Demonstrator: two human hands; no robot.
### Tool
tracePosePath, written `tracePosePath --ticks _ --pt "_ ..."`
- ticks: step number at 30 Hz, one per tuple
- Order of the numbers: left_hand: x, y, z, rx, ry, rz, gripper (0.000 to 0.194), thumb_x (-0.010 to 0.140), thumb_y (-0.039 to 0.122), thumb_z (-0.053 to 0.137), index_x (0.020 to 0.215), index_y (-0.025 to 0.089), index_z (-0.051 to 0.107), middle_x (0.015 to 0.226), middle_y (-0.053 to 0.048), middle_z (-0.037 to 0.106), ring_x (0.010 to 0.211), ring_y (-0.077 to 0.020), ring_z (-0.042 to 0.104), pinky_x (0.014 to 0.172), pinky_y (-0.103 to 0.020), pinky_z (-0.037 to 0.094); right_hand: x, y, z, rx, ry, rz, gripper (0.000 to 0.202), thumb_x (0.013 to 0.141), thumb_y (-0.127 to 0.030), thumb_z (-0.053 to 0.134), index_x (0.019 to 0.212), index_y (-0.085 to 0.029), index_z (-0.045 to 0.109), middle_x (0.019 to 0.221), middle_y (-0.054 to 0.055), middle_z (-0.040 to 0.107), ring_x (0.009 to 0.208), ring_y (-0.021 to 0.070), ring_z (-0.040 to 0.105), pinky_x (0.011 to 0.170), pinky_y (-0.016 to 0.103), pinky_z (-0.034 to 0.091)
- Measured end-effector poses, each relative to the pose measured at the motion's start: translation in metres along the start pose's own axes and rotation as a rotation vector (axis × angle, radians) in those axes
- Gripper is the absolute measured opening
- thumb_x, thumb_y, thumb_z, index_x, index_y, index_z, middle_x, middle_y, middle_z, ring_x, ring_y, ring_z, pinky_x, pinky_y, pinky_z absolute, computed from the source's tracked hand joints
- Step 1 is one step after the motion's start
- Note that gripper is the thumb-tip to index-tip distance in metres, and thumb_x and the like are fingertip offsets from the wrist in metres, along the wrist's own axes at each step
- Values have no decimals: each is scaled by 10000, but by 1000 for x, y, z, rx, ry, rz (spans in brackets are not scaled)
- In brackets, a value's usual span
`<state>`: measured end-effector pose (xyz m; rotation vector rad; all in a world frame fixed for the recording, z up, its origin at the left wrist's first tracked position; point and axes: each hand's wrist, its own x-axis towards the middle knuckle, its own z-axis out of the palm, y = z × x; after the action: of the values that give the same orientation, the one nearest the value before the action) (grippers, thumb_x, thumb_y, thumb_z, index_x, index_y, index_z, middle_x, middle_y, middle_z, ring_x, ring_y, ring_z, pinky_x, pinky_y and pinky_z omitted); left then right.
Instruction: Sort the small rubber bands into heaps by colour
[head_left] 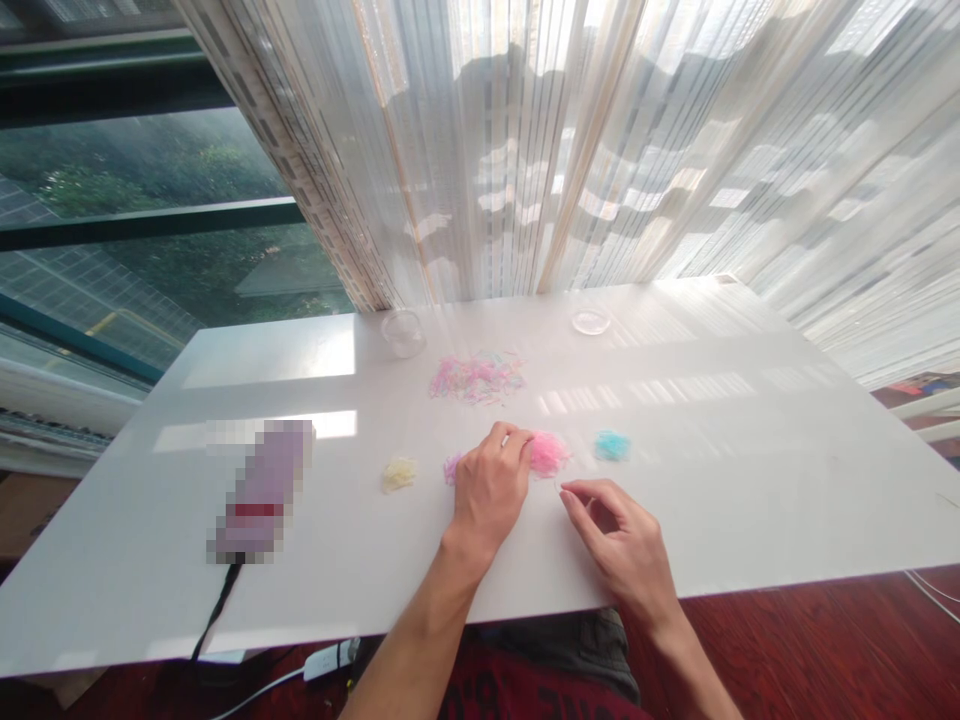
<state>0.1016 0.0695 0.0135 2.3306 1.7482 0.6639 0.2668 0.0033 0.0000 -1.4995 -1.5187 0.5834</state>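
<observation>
My left hand point(491, 485) is closed, its fingertips together at the left edge of a pink pile point(548, 454) of tiny thin pieces that look like rubber bands. What those fingertips hold, if anything, is too small to make out. Just below the pile, my right hand point(622, 530) pinches with thumb and forefinger, and a faint thin pink band shows at the tips. A purple pile point(451, 469) is partly hidden behind my left hand. Farther left lies a pale yellow pile point(399, 474); to the right of the pink one is a blue pile point(612, 445).
Beyond my hands a mixed multicoloured heap point(478, 379) spreads over the white table point(750, 480). Near the back edge stand a clear round container point(403, 334) and a clear shallow lid or dish point(591, 321). A blurred purple object point(266, 485) with a black cord lies at left.
</observation>
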Motion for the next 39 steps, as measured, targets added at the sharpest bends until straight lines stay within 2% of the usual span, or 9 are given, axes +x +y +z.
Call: tracePosePath --ticks 8,15,21,25,32,36,39 --pt "0 2 -1 4 -33 51 158 1048 235 626 1155 246 743 1089 -29 752 771 -163 733 630 -251 521 1 -1 0 8 13 9 331 1007 -530 635 925 -249 789 834 34 775 648 183 682 672 296 608" --pt "2 2 4 32 -51 49 127 1052 230 619 1061 224 745 1051 -27 758 753 -168 728 620 -253 512 1 -1 0 47 38 22 321 1004 -516 646 935 -243 800 865 39 796 666 186 697 686 300 611" --pt "1 0 5 19 -31 41 137 1059 221 607 1063 228 745 1039 -25 759 755 -155 721 627 -242 503 1 -1 0 63 26 34 316 1004 -512 645 943 -244 802 874 42 796 673 187 696 687 303 611" --pt "0 0 3 -11 38 34 147 1050 236 627 1093 253 766 1018 -12 765 728 -144 709 613 -229 488 1 -1 0 62 27 33 307 1001 -509 651 939 -247 800 867 36 791 668 184 690 681 298 608" --pt "-6 -5 -13 -104 195 31 152 1029 227 650 1077 257 791 1013 -7 792 654 -125 672 623 -238 482 1 1 0 33 13 14 274 1008 -472 651 951 -246 795 869 30 789 682 182 700 689 287 606" --pt "-10 -13 -22 -185 222 15 141 1012 188 654 1062 222 782 1008 -21 816 635 -124 661 678 -244 505 1 1 1 -6 7 -2 266 1009 -465 650 955 -248 795 855 25 783 654 177 683 670 284 598" --pt "-15 -23 -30 -241 212 -19 132 996 191 657 1027 211 783 933 -19 811 615 -128 637 659 -249 498 1 1 2 -31 8 -16 274 1014 -467 643 950 -246 792 848 24 780 629 172 669 659 285 593"
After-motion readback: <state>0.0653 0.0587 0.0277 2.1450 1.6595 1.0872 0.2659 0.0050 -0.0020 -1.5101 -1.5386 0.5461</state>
